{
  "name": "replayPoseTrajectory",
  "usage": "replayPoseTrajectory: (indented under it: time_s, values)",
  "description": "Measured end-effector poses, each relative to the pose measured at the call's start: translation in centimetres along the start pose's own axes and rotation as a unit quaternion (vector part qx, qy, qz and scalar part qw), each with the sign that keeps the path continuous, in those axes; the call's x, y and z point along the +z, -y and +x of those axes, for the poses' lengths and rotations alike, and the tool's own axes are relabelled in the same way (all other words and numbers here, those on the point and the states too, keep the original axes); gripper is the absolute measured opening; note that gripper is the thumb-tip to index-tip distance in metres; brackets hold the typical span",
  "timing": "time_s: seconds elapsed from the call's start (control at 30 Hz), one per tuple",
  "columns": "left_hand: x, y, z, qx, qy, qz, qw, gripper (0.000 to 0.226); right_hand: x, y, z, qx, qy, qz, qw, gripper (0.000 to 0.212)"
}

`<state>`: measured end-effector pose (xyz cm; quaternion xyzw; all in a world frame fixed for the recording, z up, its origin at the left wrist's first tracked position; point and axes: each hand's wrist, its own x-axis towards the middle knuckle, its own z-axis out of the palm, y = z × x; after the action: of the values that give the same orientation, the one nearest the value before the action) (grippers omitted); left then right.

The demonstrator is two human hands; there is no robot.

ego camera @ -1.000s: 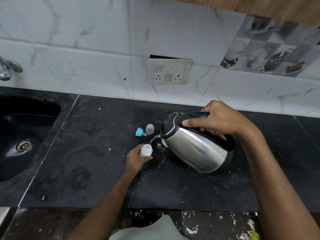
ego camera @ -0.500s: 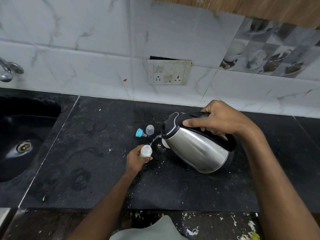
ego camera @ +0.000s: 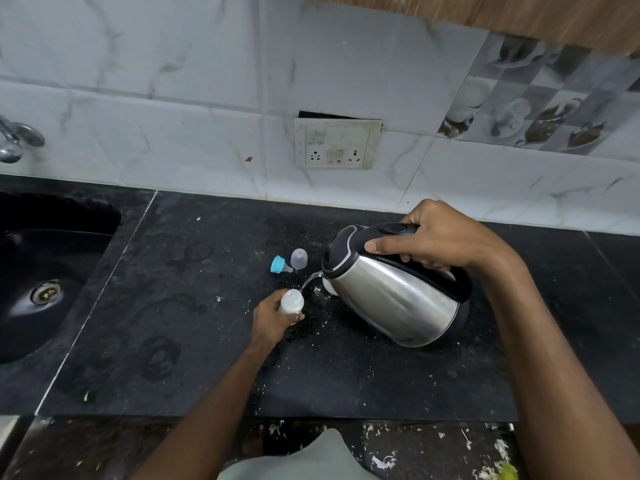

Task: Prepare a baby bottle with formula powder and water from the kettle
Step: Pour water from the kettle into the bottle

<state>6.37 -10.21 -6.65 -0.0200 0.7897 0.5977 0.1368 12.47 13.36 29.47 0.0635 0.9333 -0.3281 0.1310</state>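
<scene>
Fingers of the right hand (ego camera: 440, 237) wrap the kettle's (ego camera: 394, 289) black handle, tipping its spout left; a thin water stream (ego camera: 310, 281) falls into the bottle (ego camera: 291, 301), which the left hand (ego camera: 273, 320) grips upright just left of the kettle. No writing is legible. Behind the bottle lie a blue-ringed teat (ego camera: 280, 265) and a clear cap (ego camera: 299, 258). White powder (ego camera: 317, 292) speckles the counter (ego camera: 173, 306) by the kettle.
</scene>
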Motion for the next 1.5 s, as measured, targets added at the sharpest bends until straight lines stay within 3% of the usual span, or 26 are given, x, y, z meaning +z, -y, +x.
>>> replayPoseTrajectory:
  time_s: [1.1, 1.5]
  values:
    - [0.2, -0.5, 0.7, 0.010, 0.001, -0.002, 1.000, 0.060, 0.0, -0.4, 0.6, -0.009, -0.004, 0.015, 1.000, 0.057]
    - [-0.5, -4.1, -0.3, 0.029, -0.022, -0.068, 0.997, 0.054, 2.8, -5.6, 2.0, -0.010, -0.007, 0.233, 0.972, 0.056]
